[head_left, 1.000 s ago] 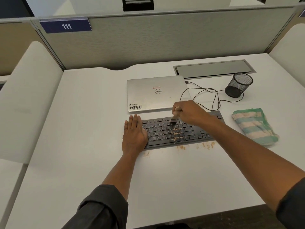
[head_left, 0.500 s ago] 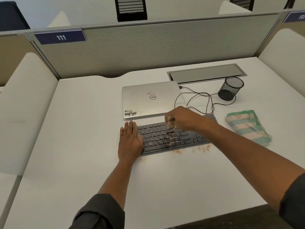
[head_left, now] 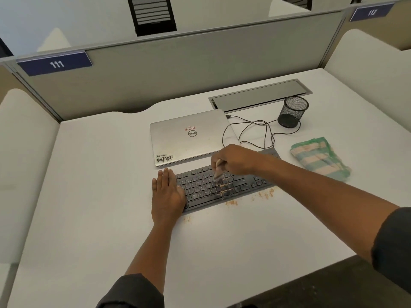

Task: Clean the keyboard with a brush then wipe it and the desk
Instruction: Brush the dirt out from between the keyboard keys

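Observation:
A black keyboard (head_left: 206, 188) lies on the white desk (head_left: 100, 185), with brown crumbs on its middle keys. My left hand (head_left: 166, 195) rests flat on the keyboard's left end, fingers straight. My right hand (head_left: 235, 160) grips a small brush (head_left: 218, 172) whose blurred bristles touch the middle keys. More crumbs (head_left: 263, 194) lie on the desk along the keyboard's front edge. A folded green and beige striped cloth (head_left: 320, 156) sits on the desk to the right of the keyboard.
A shut silver laptop (head_left: 189, 138) lies just behind the keyboard, its black cable (head_left: 255, 130) looping to the right. A black mesh cup (head_left: 292, 111) stands behind the cloth. A grey cable hatch (head_left: 260, 96) and partition wall close the back.
The brush has swept over the middle keys, and my right hand has shifted slightly. My left hand has stayed on the keyboard's left end. The camera has tilted up.

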{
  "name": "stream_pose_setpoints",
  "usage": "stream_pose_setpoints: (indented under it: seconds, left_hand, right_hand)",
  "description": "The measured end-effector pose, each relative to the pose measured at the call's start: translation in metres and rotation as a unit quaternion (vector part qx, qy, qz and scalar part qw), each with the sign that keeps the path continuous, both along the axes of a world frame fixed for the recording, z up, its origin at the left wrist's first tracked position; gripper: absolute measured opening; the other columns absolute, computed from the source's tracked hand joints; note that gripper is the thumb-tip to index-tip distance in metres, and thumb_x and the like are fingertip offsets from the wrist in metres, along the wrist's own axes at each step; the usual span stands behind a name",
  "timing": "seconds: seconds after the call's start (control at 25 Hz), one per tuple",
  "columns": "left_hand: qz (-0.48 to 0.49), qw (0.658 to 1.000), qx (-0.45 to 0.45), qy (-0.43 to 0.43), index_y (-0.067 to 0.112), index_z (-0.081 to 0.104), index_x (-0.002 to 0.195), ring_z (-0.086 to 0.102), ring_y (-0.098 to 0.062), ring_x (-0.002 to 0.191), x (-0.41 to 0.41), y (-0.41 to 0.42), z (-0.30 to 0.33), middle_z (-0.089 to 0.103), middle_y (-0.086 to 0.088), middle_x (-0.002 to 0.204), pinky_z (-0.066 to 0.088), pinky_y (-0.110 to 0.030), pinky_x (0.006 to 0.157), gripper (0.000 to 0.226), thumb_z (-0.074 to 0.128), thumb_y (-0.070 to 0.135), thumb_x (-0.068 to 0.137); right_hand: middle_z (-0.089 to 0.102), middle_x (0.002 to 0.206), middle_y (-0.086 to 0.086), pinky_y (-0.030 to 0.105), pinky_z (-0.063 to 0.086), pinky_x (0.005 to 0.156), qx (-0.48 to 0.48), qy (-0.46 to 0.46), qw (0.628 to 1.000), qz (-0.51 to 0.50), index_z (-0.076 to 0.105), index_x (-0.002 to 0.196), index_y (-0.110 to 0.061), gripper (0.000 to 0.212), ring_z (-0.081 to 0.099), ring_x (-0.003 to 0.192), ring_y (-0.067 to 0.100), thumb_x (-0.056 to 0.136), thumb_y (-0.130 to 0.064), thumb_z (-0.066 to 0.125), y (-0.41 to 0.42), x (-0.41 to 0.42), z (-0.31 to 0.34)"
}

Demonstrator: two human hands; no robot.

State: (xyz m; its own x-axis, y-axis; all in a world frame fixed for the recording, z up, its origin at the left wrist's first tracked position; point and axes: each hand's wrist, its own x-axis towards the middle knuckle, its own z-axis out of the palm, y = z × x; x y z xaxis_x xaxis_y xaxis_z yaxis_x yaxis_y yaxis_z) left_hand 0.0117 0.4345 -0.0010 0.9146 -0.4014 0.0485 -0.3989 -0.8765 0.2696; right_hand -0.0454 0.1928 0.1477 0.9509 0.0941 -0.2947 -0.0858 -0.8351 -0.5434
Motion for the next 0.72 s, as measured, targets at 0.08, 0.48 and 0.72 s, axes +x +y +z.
stream_pose_setpoints:
  seconds: [0.08,0.48,0.72]
  left_hand:
    - [-0.001,1.000,0.000,0.004,0.002,0.024,0.158,0.011,-0.028,0.156,0.000,0.000,0.000,0.023,-0.014,0.166,0.004,-0.043,0.128,0.073,0.020,0.028,0.090]
    - [0.002,1.000,-0.004,0.007,0.001,0.024,0.158,0.011,-0.028,0.156,0.000,-0.001,0.002,0.024,-0.014,0.166,0.003,-0.042,0.128,0.071,0.021,0.027,0.092]
    - [-0.002,1.000,-0.003,0.000,0.001,0.024,0.158,0.011,-0.028,0.156,0.000,0.000,0.001,0.023,-0.014,0.166,0.004,-0.043,0.128,0.073,0.018,0.029,0.090]
  right_hand:
    - [0.072,0.087,-0.004,0.020,0.044,0.066,-0.004,-0.021,1.000,-0.005,0.070,0.084,-0.017,0.021,0.065,0.085,0.006,0.090,-0.001,0.058,-0.005,0.001,0.003]
    - [0.071,0.088,-0.006,0.019,0.048,0.068,-0.004,-0.024,1.000,-0.010,0.071,0.088,-0.015,0.017,0.065,0.085,0.008,0.092,-0.004,0.059,-0.005,-0.004,0.001]
    - [0.071,0.081,-0.005,0.026,0.053,0.073,-0.017,-0.033,0.999,-0.022,0.071,0.083,-0.014,0.017,0.069,0.084,0.012,0.090,-0.004,0.058,-0.004,-0.010,-0.007]
